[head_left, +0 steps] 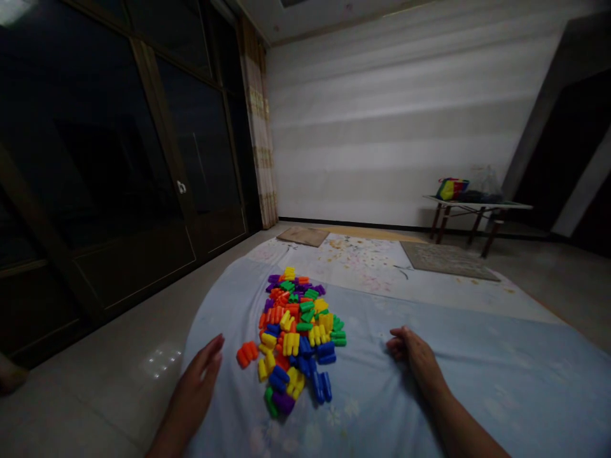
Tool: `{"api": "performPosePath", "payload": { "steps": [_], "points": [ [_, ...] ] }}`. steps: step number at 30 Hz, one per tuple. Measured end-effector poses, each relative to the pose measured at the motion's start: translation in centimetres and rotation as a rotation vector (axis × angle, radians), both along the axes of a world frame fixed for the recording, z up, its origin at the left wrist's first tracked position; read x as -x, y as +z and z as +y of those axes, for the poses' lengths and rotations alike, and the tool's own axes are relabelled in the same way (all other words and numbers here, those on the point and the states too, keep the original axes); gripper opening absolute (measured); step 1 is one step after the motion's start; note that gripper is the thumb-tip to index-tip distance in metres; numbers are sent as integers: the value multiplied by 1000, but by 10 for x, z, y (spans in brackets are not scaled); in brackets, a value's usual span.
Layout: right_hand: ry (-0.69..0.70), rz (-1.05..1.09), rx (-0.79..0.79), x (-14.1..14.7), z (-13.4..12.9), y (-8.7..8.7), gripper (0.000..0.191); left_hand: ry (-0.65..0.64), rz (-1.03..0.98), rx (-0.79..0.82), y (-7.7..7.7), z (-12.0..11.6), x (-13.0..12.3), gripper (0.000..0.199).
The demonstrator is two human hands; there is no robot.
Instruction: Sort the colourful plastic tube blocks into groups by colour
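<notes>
Nearest, the left grip (pixel 193 385) and right grip (pixel 415 356) are empty, fingers loosely bent, either side of the blocks (pixel 298 337) piled on the cloth (pixel 367 394). They look like light, stiff, slightly slick plastic, hardly fragile; pinching one across its ridged sides should hold. Beyond lies a mat (pixel 446 259).

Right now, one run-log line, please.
colorful blocks: piled on blue cloth | left hand: empty, left of blocks | right hand: empty, right of blocks

The place looked like a room in a home: a patterned beige fabric curtain (pixel 261 121) hung beside dark-framed glass doors (pixel 200 140). Glossy pale floor tiles (pixel 114 381) surrounded a large surface draped in light-blue floral cloth (pixel 382 381).
</notes>
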State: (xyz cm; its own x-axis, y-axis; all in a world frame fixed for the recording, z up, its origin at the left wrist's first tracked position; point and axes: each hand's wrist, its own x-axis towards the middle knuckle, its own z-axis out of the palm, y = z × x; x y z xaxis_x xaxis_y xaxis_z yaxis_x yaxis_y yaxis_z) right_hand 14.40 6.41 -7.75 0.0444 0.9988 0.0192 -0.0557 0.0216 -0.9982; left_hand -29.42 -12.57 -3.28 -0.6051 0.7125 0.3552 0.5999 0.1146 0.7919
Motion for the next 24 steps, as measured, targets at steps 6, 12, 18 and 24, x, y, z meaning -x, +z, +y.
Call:
{"api": "performPosePath", "payload": {
  "steps": [6,12,18,24],
  "points": [
    [-60,174,-17,-1,-3,7,55,-182,193,261,-6,110,-44,63],
    [-40,211,-42,4,1,4,53,-184,318,385,-22,139,-61,66],
    [-30,222,-28,7,-1,6,55,-37,317,412,-14,150,-94,62],
    [-35,272,16,12,-5,10,55,-44,417,430,0,155,-128,45]
  ]
}}
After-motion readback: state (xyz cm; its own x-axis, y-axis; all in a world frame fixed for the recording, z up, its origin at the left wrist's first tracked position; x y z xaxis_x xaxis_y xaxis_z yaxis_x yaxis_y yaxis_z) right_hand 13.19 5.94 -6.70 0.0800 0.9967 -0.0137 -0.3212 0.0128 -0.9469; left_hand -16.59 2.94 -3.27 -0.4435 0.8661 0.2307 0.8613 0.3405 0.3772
